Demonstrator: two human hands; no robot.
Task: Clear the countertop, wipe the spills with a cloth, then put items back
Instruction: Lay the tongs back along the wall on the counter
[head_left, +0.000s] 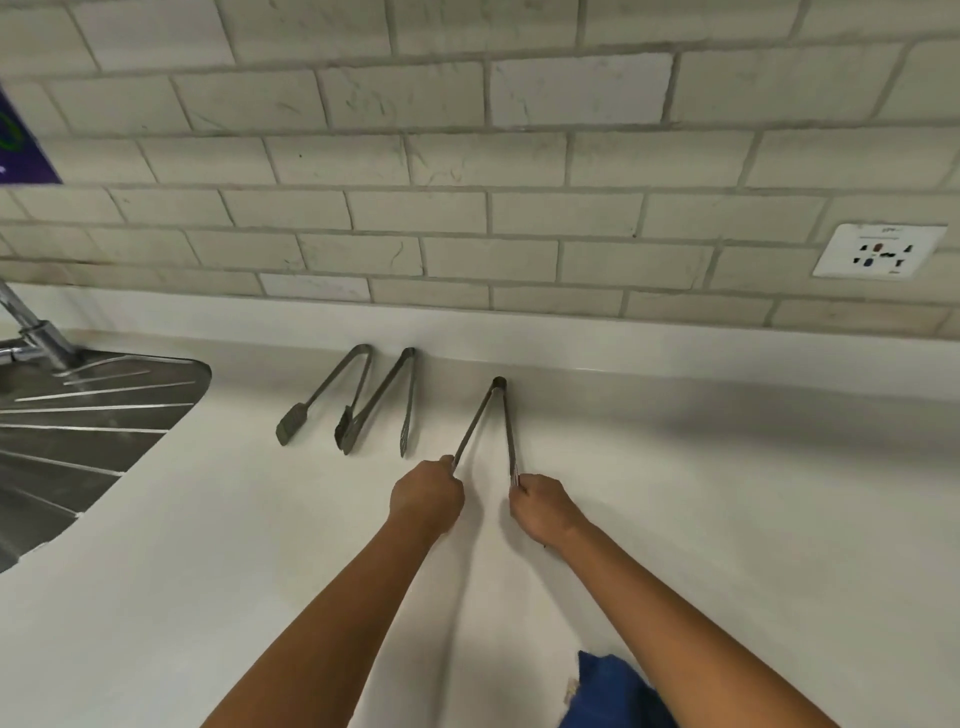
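No legible text anywhere.

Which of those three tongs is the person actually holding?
The rightmost tongs, hinge toward the wall: left hand and right hand each grip one arm's tip. The other two lie untouched.

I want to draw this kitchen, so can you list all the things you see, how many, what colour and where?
tongs: three, grey metal, on the countertop by the wall; the right-hand pair is held at its tips, the other two lie to its left
countertop: one, white, across the view
sink drainer: one, steel, at left
tap: one, steel, behind the drainer
tiled wall: one, pale grey, behind
socket: one, white, on the wall at right
blue cloth: one, bottom edge
purple sign: one, left edge
left hand: grips one tong tip
right hand: grips the other tip
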